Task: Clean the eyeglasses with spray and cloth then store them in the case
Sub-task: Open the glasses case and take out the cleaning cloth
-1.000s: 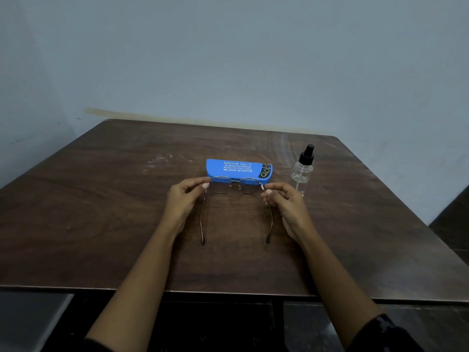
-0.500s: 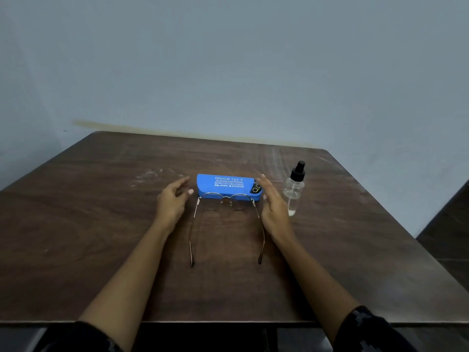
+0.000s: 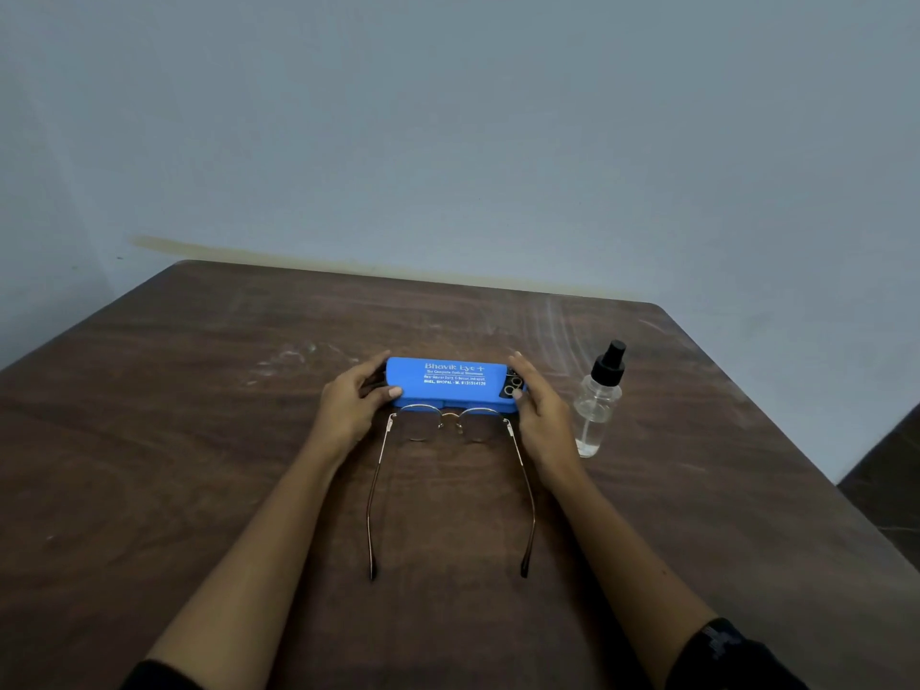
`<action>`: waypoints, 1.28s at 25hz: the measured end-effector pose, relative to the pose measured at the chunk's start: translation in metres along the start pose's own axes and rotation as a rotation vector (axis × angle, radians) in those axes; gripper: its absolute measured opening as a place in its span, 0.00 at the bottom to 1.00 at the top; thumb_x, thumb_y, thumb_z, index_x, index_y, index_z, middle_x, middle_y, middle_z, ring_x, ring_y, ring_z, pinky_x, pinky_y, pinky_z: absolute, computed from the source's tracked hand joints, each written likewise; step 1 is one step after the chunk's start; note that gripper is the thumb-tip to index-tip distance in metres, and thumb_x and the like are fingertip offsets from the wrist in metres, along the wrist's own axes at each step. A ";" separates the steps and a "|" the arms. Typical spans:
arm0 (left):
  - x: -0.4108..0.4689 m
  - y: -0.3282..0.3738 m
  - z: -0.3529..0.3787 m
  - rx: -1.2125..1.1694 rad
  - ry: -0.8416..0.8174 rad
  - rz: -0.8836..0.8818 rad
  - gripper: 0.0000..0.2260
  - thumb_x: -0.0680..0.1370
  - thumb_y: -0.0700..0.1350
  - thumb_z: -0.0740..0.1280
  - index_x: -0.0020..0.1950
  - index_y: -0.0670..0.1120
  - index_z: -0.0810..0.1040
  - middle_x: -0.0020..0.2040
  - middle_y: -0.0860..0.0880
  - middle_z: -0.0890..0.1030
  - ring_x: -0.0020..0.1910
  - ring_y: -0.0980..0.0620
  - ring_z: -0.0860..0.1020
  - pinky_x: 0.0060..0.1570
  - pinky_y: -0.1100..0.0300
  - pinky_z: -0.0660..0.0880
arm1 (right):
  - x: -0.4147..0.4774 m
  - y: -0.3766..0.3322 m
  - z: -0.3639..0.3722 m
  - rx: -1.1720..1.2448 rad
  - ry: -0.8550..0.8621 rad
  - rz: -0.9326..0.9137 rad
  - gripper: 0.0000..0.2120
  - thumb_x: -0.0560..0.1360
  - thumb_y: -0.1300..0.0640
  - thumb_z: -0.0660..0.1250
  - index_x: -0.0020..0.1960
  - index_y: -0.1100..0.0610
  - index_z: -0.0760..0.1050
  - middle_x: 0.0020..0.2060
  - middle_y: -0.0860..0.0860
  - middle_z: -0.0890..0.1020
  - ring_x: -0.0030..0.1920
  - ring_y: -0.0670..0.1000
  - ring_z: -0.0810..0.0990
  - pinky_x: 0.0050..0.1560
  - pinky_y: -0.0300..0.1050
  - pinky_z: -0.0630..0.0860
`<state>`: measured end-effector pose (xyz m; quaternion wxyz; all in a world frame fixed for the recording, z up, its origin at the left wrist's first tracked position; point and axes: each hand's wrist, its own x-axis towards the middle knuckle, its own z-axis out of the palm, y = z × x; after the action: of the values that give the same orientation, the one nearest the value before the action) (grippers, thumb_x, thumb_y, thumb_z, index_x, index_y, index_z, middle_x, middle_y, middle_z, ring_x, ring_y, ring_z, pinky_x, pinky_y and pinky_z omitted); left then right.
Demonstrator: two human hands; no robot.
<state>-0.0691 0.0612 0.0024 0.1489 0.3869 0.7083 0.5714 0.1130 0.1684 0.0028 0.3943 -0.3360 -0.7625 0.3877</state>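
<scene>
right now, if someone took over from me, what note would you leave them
Left hand grips the left end of the blue case; right hand holds its right end.
Case is closed, on the table.
Eyeglasses lie just in front of it, temples unfolded, in neither hand.
Spray bottle stands upright, right of the right hand. No cloth in view.
Done: no sign of cleaning.
Left: spray, wipe, fold, store in case.

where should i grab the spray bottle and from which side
Take the spray bottle by its clear round body, under the black cap, coming in level from its left: it stands upright, with the right hand close on that side.
</scene>
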 end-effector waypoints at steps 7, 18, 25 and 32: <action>0.014 -0.007 0.001 -0.026 0.068 -0.041 0.24 0.72 0.35 0.69 0.67 0.42 0.70 0.65 0.43 0.74 0.59 0.55 0.73 0.59 0.63 0.68 | 0.023 0.009 0.007 0.148 -0.011 0.084 0.21 0.75 0.72 0.57 0.65 0.59 0.70 0.68 0.54 0.71 0.69 0.50 0.67 0.72 0.51 0.63; 0.030 -0.007 -0.003 0.121 -0.077 -0.020 0.37 0.65 0.37 0.75 0.71 0.47 0.63 0.71 0.45 0.67 0.68 0.49 0.67 0.67 0.56 0.64 | 0.047 0.003 0.009 -0.047 -0.046 -0.125 0.14 0.71 0.62 0.69 0.57 0.59 0.78 0.60 0.54 0.79 0.66 0.50 0.68 0.69 0.46 0.62; 0.035 -0.010 0.000 0.171 -0.043 0.022 0.32 0.70 0.43 0.72 0.71 0.45 0.63 0.71 0.43 0.68 0.69 0.49 0.66 0.66 0.58 0.63 | 0.069 -0.012 0.016 -0.378 -0.391 -0.305 0.18 0.68 0.58 0.73 0.57 0.56 0.78 0.62 0.51 0.78 0.63 0.49 0.74 0.65 0.35 0.64; 0.033 -0.012 0.002 0.237 -0.048 0.032 0.30 0.73 0.48 0.68 0.72 0.45 0.61 0.71 0.43 0.67 0.69 0.48 0.65 0.61 0.62 0.62 | 0.072 -0.018 0.020 -0.717 -0.421 -0.419 0.18 0.73 0.52 0.66 0.62 0.52 0.74 0.64 0.48 0.76 0.64 0.50 0.73 0.61 0.49 0.72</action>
<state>-0.0940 0.0861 -0.0014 0.1100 0.4265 0.7608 0.4766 0.0591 0.2123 0.0351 0.1597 -0.2039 -0.9632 0.0716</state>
